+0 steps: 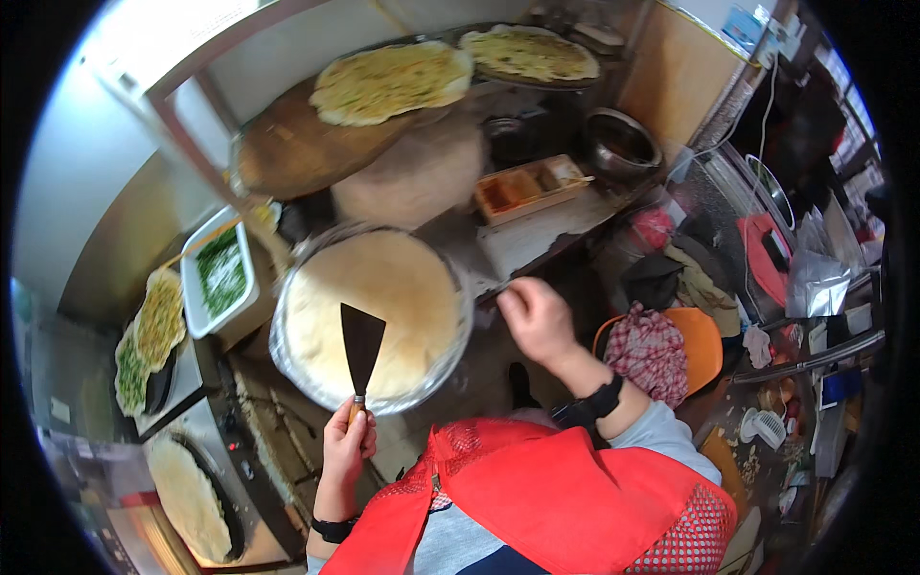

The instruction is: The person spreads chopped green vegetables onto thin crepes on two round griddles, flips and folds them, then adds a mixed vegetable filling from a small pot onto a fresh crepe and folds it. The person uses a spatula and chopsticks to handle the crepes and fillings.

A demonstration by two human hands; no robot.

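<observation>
My left hand (347,448) is closed round the wooden handle of a scraper (362,347), whose dark, flared blade points away from me. Under that blade lies a wide, pale mass of dough (407,287) in a round basin lined with clear plastic (464,331). My right hand (539,321) is raised just right of the basin, fingers curled in. A blurred, dark flat shape reaches from its fingertips toward the worktop; I cannot make out what it is.
Two flatbreads with green bits (393,81) rest at the back, one overlapping a wooden board (307,144). Nearby are a divided seasoning box (522,192) and a metal pot (623,142). At left, a white tub (197,305) holds chopped greens; a pale flatbread (187,498) lies on a griddle.
</observation>
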